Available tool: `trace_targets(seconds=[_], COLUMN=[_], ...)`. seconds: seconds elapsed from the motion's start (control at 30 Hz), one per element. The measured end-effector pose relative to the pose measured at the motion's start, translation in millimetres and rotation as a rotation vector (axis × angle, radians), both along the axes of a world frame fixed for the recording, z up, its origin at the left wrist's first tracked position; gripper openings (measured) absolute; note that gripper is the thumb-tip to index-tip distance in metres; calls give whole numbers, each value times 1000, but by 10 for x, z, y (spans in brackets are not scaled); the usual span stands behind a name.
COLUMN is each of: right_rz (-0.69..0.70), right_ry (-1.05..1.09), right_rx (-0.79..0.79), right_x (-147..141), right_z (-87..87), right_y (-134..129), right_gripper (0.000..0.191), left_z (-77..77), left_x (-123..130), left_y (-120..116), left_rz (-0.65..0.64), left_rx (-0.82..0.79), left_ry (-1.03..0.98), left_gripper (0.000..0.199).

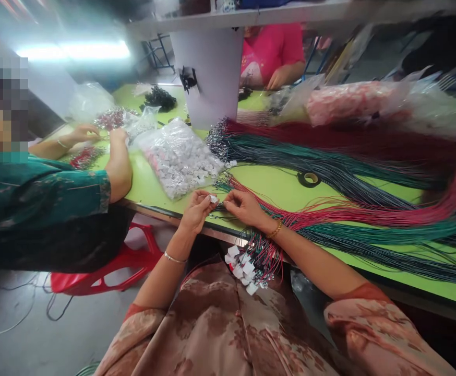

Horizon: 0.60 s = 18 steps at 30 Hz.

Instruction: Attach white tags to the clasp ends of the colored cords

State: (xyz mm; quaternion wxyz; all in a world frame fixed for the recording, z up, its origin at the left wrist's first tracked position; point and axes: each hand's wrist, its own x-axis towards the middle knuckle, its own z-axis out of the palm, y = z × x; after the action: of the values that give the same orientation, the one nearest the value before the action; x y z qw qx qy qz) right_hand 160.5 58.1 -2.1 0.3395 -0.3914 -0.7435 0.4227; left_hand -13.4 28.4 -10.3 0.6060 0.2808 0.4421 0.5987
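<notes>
- A small white connector (213, 198) is pinched in the left hand (197, 209) at the worktop's (275, 189) near edge, apparently to steady it.
- Wire ends (223, 207) are pinched by the right hand (243, 207), just beside the connector.
- Finished leads (251, 263) hang over the edge; a bag of connectors (179, 156) lies close behind.
- A co-worker's arm (118, 164) rests at the left corner.

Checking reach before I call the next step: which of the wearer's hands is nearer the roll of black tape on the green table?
Right. The right hand is at the table edge, below-left of the tape roll; the left hand is further left, pinching a small white connector.
</notes>
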Motion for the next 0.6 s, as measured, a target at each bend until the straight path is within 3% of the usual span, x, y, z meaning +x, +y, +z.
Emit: trace_targets(seconds=[0.23, 0.43, 0.6], right_rz=[-46, -68, -53], right_ry=[-75, -122, -126], right_rx=[20, 4, 55], right_x=[21, 25, 11], right_z=[-24, -23, -51], right_y=[-13, 10, -41], right_gripper=[16, 17, 22], left_z=[7, -2, -56], left_x=[92, 100, 197], left_y=[-48, -69, -108], left_rz=[-79, -97, -33], left_rx=[-86, -102, -30], left_ry=[-68, 0, 68], left_gripper=[20, 30, 36])
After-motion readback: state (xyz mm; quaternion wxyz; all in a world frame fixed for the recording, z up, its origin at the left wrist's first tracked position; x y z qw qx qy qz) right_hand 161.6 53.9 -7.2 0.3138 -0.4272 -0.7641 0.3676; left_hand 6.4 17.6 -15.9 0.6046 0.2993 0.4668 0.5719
